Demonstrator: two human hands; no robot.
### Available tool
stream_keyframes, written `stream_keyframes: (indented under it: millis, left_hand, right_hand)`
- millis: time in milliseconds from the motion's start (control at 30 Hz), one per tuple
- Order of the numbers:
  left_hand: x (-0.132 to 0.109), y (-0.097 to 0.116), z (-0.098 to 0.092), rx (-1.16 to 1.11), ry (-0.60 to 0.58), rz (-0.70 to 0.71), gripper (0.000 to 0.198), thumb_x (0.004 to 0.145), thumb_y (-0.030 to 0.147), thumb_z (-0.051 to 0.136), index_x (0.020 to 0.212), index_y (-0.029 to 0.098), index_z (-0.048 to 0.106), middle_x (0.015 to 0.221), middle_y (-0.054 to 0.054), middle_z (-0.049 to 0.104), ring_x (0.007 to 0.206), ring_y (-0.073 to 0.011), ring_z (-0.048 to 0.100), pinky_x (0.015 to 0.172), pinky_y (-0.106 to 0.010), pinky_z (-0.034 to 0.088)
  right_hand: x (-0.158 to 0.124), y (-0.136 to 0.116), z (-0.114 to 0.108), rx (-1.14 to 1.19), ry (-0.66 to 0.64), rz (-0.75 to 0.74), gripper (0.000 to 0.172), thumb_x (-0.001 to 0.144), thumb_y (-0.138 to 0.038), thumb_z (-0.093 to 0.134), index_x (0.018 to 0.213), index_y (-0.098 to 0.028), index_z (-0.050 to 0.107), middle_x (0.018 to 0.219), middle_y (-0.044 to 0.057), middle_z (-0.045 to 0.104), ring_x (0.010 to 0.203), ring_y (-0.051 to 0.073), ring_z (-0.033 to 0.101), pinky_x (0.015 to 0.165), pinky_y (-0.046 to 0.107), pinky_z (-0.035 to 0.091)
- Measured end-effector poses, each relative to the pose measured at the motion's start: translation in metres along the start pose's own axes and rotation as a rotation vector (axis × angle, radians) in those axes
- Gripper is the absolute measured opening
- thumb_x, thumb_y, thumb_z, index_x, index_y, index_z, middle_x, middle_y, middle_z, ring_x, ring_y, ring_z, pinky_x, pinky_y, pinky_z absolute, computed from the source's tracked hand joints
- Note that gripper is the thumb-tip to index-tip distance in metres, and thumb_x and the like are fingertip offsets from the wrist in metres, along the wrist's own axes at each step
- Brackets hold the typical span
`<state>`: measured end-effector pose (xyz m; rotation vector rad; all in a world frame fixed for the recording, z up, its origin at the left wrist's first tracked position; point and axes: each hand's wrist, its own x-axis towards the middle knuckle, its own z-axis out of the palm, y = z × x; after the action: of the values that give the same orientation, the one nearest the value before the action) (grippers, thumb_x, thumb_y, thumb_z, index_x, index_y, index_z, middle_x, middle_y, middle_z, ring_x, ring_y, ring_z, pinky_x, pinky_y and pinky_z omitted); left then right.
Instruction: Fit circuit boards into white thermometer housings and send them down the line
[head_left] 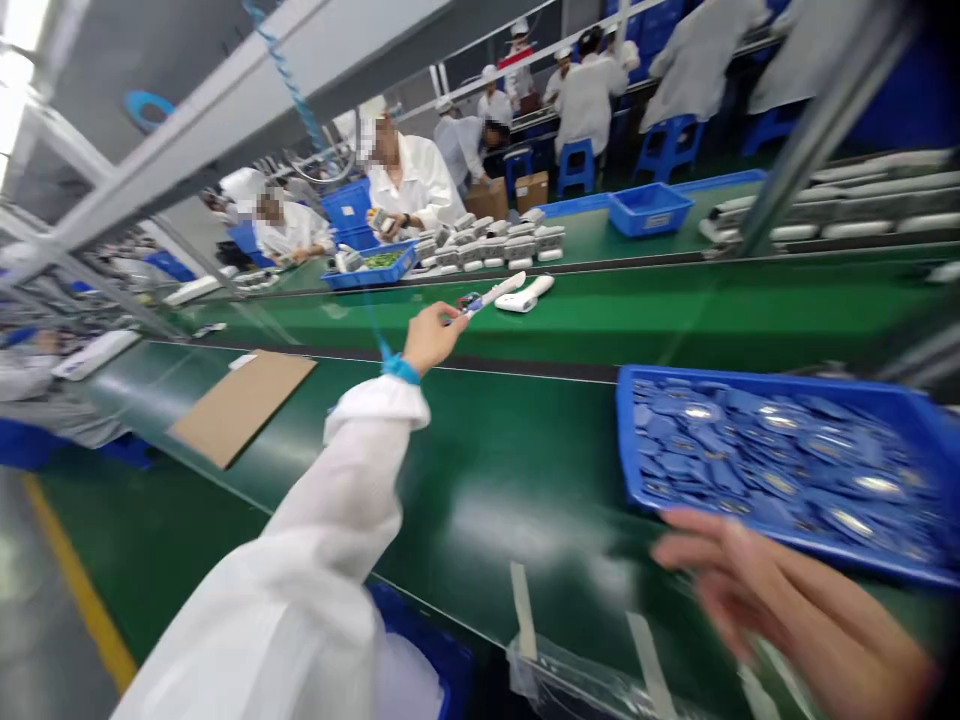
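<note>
My left hand [433, 338] stretches out over the green conveyor belt [600, 320], its fingers closed on a slim white plastic device shell [501, 291] with some blue and red parts at the near end. Just beyond it on the belt lies a white gun-shaped device housing [526, 295]. A blue wrist strap [400, 366] with a cord circles my left wrist. Low on the right, my right hand [787, 590] is blurred, fingers apart, holding nothing that I can see. It is near the front edge of a blue tray [625, 450] full of flat blue pieces [750, 450].
A brown cardboard sheet [247, 405] lies on the left of the near bench. Across the belt, white-grey units [495, 243] are piled beside a blue bin [367, 275], with people in white coats [420, 180] behind. A metal post [810, 140] slants at the right.
</note>
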<state>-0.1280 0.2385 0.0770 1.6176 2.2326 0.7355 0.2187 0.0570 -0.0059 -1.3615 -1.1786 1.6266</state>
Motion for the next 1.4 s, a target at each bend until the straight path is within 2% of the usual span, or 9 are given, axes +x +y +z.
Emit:
stream_keyframes:
  millis: [133,233,333,567,767,933,1033,1233,1400]
  left_hand:
    - [-0.125,-0.003,0.012,-0.384,-0.153,0.301,0.022,0.089,0.035,0.068,0.105,0.021,0.063,0.101,-0.003,0.071,0.094,-0.0190,0.067,0.086,-0.030,0.050]
    - [-0.211,-0.014,0.045,-0.650,-0.385,0.187,0.043,0.084,0.028,0.073,0.122,0.023,0.054,0.121,-0.007,0.068,0.109,-0.0210,0.065,0.093,-0.032,0.050]
    - [-0.254,-0.020,0.072,-0.824,-0.521,0.015,0.049,0.079,0.034,0.080,0.118,0.019,0.054,0.118,-0.010,0.067,0.107,-0.0228,0.064,0.090,-0.033,0.050]
    - [-0.268,-0.002,0.078,-0.841,-0.696,0.107,0.027,0.083,0.035,0.076,0.099,0.016,0.066,0.094,-0.004,0.069,0.087,-0.0171,0.061,0.080,-0.027,0.046]
    - [-0.279,0.021,0.074,-0.584,-0.590,0.301,0.019,0.086,0.033,0.073,0.094,0.020,0.063,0.087,0.000,0.068,0.079,-0.0169,0.059,0.072,-0.027,0.041]
    - [-0.279,0.026,0.074,-0.248,-0.381,0.345,0.003,0.093,0.025,0.057,0.093,0.023,0.058,0.089,-0.005,0.067,0.080,-0.0228,0.060,0.069,-0.031,0.036]
    - [-0.268,0.023,0.076,-0.417,-0.399,0.169,0.012,0.088,0.031,0.066,0.095,0.022,0.061,0.093,-0.005,0.069,0.084,-0.0223,0.063,0.074,-0.031,0.041]
    - [-0.256,0.015,0.073,-0.932,-0.809,-0.122,0.040,0.089,0.053,0.066,0.104,0.017,0.064,0.080,-0.002,0.065,0.067,-0.0131,0.054,0.061,-0.024,0.039]
    - [-0.253,0.009,0.080,-0.888,-0.730,-0.161,0.039,0.084,0.051,0.073,0.100,0.016,0.066,0.086,-0.004,0.066,0.073,-0.0145,0.057,0.066,-0.025,0.043]
  right_hand:
    - [0.010,-0.055,0.030,0.250,-0.249,0.133,0.064,0.093,-0.071,0.043,0.132,-0.025,0.063,0.126,0.012,0.069,0.094,0.026,0.071,0.078,0.040,0.061]
    - [0.001,-0.050,0.038,-0.057,-0.333,0.021,0.049,0.093,-0.062,0.054,0.113,-0.021,0.071,0.086,0.006,0.073,0.072,0.018,0.065,0.071,0.032,0.055]
    - [-0.028,-0.024,0.029,-0.363,-0.318,-0.066,0.045,0.096,-0.058,0.052,0.114,-0.022,0.071,0.087,0.004,0.073,0.073,0.017,0.062,0.074,0.032,0.053]
    - [-0.065,-0.001,-0.002,-0.562,-0.159,-0.154,0.048,0.092,-0.058,0.058,0.131,-0.031,0.067,0.134,0.006,0.066,0.125,0.028,0.059,0.108,0.043,0.044]
    - [-0.067,-0.014,0.020,-0.748,0.147,-0.442,0.025,0.098,-0.047,0.055,0.101,-0.030,0.074,0.107,0.004,0.070,0.102,0.023,0.061,0.088,0.039,0.044]
    - [-0.078,-0.028,0.024,-0.961,0.282,-0.562,0.033,0.102,-0.042,0.046,0.086,-0.025,0.069,0.087,0.004,0.068,0.082,0.021,0.056,0.078,0.039,0.036]
    - [-0.077,-0.005,-0.005,-1.025,0.391,-0.435,0.042,0.101,-0.053,0.042,0.082,-0.024,0.066,0.084,0.007,0.066,0.081,0.024,0.056,0.073,0.039,0.038]
    - [-0.086,0.067,-0.078,-1.173,0.590,-0.317,0.043,0.096,-0.057,0.046,0.105,-0.019,0.065,0.094,0.010,0.066,0.082,0.026,0.060,0.064,0.035,0.040]
    - [-0.104,0.059,-0.127,-1.485,0.948,-0.110,0.046,0.097,-0.053,0.046,0.114,-0.016,0.068,0.111,0.018,0.065,0.099,0.034,0.059,0.068,0.040,0.042]
